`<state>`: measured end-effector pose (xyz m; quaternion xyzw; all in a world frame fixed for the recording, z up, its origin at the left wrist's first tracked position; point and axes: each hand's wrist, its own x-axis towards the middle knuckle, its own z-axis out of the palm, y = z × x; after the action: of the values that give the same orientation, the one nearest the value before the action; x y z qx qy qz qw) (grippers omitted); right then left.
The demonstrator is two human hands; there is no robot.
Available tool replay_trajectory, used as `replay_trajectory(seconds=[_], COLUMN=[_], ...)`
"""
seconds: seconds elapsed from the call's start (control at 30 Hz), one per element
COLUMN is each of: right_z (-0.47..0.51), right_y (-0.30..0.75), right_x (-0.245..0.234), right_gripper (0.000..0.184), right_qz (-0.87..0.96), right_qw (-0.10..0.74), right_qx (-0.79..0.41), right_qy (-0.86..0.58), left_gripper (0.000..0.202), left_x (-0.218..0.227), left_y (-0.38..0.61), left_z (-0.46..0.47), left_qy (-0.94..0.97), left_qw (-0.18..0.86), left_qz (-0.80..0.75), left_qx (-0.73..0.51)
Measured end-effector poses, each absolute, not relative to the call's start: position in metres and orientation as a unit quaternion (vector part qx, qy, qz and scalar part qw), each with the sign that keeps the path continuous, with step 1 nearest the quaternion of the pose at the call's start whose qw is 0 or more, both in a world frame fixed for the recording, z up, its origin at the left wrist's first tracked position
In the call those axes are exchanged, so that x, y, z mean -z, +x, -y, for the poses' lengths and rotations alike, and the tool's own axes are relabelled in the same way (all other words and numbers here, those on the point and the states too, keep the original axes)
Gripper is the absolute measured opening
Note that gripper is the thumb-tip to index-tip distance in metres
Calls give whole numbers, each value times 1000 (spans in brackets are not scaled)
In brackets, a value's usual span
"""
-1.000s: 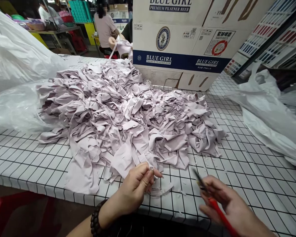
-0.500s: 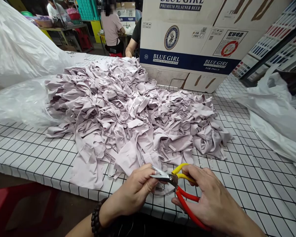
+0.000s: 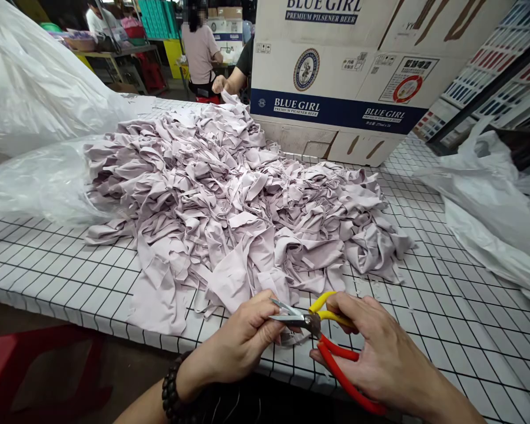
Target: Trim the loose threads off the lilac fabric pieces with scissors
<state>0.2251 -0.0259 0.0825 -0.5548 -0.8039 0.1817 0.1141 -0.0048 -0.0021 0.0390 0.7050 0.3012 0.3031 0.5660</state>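
Seemingly limp and light, crumpled mauve cloth pieces (image 3: 242, 265) suited edge holds; the right hand (image 3: 377, 347) gripped red-and-yellow-handled steel scissors (image 3: 311, 324), the left hand (image 3: 246, 337) pinched, contents unclear

- Pale light falls across a white table (image 3: 62, 265) lined with a black grid.
- A red stool (image 3: 22, 359) stands on the dark floor (image 3: 128, 377) beside the table's near edge.
- Across the dimmer room from me, a side table (image 3: 128, 50) stands near a teal stack (image 3: 156, 19) and a yellow panel (image 3: 173, 57).
- Shelving (image 3: 507, 69) at right shows red and blue rows, too small to name.
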Motion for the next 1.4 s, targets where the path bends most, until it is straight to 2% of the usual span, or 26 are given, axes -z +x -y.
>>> replay_trajectory(seconds=[0.73, 0.9, 1.4], right_z=[28, 28, 23], right_y=[222, 224, 225], right_x=[-83, -81, -71], right_gripper=[21, 27, 34], right_qz=[769, 778, 811], right_qw=[85, 75, 136], right_qx=[-240, -228, -163], right_qy=[-587, -580, -545], left_gripper=[36, 36, 36], left_x=[-41, -40, -46], left_y=[-7, -7, -9], left_z=[5, 6, 6], left_qy=[709, 704, 686], left_qw=[554, 562, 601], left_qz=[-306, -304, -299], left_qx=[-311, -311, -281])
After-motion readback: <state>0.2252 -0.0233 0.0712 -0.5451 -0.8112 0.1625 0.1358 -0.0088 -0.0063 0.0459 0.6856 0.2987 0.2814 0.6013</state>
